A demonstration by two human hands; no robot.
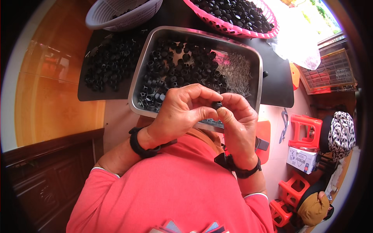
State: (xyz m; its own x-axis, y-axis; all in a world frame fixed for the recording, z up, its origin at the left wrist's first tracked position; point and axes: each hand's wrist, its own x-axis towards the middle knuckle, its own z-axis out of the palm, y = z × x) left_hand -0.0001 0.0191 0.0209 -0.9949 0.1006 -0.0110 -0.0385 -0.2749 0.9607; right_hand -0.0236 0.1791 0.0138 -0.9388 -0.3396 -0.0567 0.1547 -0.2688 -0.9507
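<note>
A dark bench (pixel 278 89) stands on a pale pink tiled floor (pixel 116 118), with a glossy orange-brown panel (pixel 50 81) to the left and bright light at the upper right. The grip is closed on a small black part (pixel 217 105): the left hand (pixel 175 109) and the right hand (pixel 239 121) both pinch it between thumb and forefinger, their tips nearly meeting. The part is seen against the near side of a metal tray (pixel 143 68); its finer detail is hidden by the fingers. Each wrist carries a black band. Inside the tray, loose black caps (pixel 186 72) fill the left and middle, lying at mixed angles, while a heap of thin silver pins (pixel 236 73) occupies the right. Just left of the tray, a further pile of black pieces (pixel 112 66) lies directly on the bench. One black piece (pixel 265 73) sits apart, just right of the tray. Beyond the tray's far edge are a white basket (pixel 124 22) at left and a pink basket (pixel 219 26) at right, the latter heaped with black pieces. Farther right, red stools (pixel 305 130) and a white printed box (pixel 302 159) stand near the wall.
</note>
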